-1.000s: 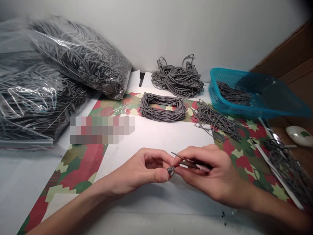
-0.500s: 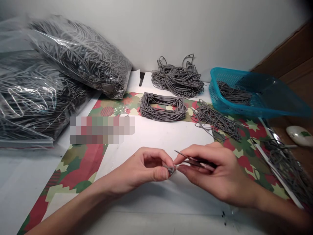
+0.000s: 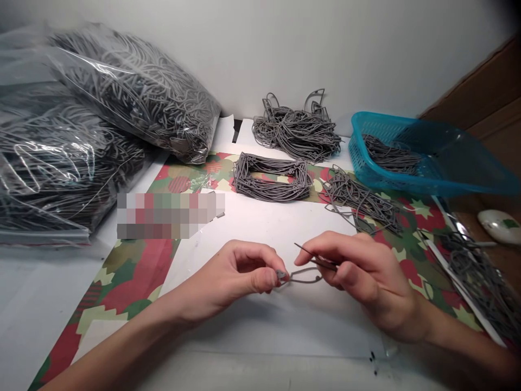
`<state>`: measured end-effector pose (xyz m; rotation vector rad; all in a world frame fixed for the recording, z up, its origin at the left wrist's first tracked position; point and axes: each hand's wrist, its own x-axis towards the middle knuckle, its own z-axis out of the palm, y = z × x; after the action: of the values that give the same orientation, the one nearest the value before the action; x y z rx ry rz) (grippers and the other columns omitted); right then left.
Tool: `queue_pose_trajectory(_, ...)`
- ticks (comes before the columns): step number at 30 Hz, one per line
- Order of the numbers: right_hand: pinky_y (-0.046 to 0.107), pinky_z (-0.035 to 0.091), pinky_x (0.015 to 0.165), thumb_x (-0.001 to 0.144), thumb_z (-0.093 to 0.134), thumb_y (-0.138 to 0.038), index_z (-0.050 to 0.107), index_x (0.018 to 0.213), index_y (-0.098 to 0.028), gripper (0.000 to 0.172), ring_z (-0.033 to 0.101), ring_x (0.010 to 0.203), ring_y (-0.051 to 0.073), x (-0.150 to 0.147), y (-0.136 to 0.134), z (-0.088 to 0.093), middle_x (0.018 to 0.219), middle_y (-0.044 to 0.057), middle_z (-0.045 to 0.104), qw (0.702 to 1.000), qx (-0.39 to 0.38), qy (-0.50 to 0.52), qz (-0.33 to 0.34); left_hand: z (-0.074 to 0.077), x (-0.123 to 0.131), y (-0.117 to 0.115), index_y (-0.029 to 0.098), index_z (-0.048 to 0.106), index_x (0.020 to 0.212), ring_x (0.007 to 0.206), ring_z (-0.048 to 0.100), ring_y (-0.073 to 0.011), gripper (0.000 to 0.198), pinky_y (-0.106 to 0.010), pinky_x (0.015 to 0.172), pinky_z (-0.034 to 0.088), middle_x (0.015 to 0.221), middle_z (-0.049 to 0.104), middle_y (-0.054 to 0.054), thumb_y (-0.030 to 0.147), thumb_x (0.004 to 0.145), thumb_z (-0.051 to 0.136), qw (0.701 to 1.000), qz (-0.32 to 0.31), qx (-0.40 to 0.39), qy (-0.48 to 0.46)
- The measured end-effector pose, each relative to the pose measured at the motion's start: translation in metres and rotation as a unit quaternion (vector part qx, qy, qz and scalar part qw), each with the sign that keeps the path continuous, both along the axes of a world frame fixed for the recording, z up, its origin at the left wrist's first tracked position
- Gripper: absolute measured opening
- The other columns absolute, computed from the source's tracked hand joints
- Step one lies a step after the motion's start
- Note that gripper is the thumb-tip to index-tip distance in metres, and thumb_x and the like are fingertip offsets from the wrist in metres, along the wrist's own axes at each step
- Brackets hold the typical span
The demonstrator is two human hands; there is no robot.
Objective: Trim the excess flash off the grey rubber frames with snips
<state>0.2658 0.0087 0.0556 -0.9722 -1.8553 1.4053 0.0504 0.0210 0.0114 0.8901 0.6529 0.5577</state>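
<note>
My left hand [image 3: 236,274] pinches one end of a thin grey rubbery strip [image 3: 303,278] between thumb and forefinger, just above the white sheet [image 3: 264,228]. My right hand [image 3: 360,274] is closed on the strip's other end and also grips slim metal tweezers [image 3: 315,258], whose tips stick out up and to the left. The strip sags in a short curve between the two hands.
Two clear bags of grey strips [image 3: 101,119] fill the left. Behind the hands lie a rectangular stack [image 3: 271,176], a tangled heap [image 3: 297,130] and a loose pile [image 3: 362,198]. A blue basket [image 3: 427,157] with more strips stands at right. Patterned paper [image 3: 126,277] covers the table.
My hands have drawn apart, the right hand moving right, so the grey strip now shows stretched between them. Both hands sit slightly higher in view.
</note>
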Motion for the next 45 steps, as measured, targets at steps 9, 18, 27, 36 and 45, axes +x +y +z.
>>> queue_pose_trajectory(9,0.021,0.027,0.049,0.096,0.044,-0.051,0.055,0.091,-0.021,0.033,0.032,0.057,0.008,-0.002,0.002,-0.005,0.067,-0.004,0.042,0.997,-0.074,0.03,0.0,0.006,-0.003,0.001,0.028,0.079,0.086,0.075,0.061,-0.0089,0.013,-0.016,0.067,0.045,0.082,0.072,0.003,0.023,0.086,0.067,0.975,0.059,0.202,0.07)
queue_pose_trajectory(18,0.02,0.023,0.045,0.089,0.062,-0.031,0.06,0.089,-0.022,0.009,0.028,0.052,0.006,-0.014,0.001,-0.012,0.061,-0.008,0.037,0.993,-0.104,-0.023,-0.042,0.009,0.001,0.002,0.026,0.078,0.088,0.085,0.068,-0.0123,0.02,-0.019,0.077,0.052,0.091,0.075,0.001,0.013,0.086,0.063,0.942,0.107,0.296,0.112)
queue_pose_trajectory(27,0.021,0.023,0.045,0.088,0.061,-0.032,0.065,0.088,-0.018,0.014,0.029,0.053,0.007,-0.017,0.002,-0.015,0.06,-0.006,0.037,0.994,-0.06,-0.056,-0.069,0.008,0.002,-0.001,0.021,0.073,0.079,0.08,0.065,-0.0131,0.013,-0.02,0.072,0.05,0.082,0.072,0.0,0.024,0.088,0.064,0.964,0.108,0.216,0.109)
queue_pose_trajectory(36,0.02,0.022,0.044,0.085,0.063,-0.034,0.064,0.084,-0.018,0.016,0.027,0.051,0.007,-0.018,0.001,-0.012,0.057,-0.006,0.036,0.991,-0.106,-0.051,-0.067,0.008,0.004,-0.001,0.018,0.069,0.075,0.081,0.063,-0.0107,0.017,-0.017,0.075,0.048,0.081,0.068,0.001,0.027,0.089,0.063,0.983,0.101,0.137,0.073)
queue_pose_trajectory(45,0.02,0.024,0.045,0.086,0.062,-0.035,0.059,0.082,-0.018,0.017,0.03,0.052,0.007,-0.016,0.003,-0.014,0.06,-0.006,0.037,0.989,-0.129,-0.035,-0.06,0.013,0.004,-0.002,0.018,0.065,0.076,0.076,0.062,-0.0096,0.018,-0.016,0.071,0.047,0.077,0.069,0.002,0.029,0.09,0.062,0.983,0.109,0.123,0.08)
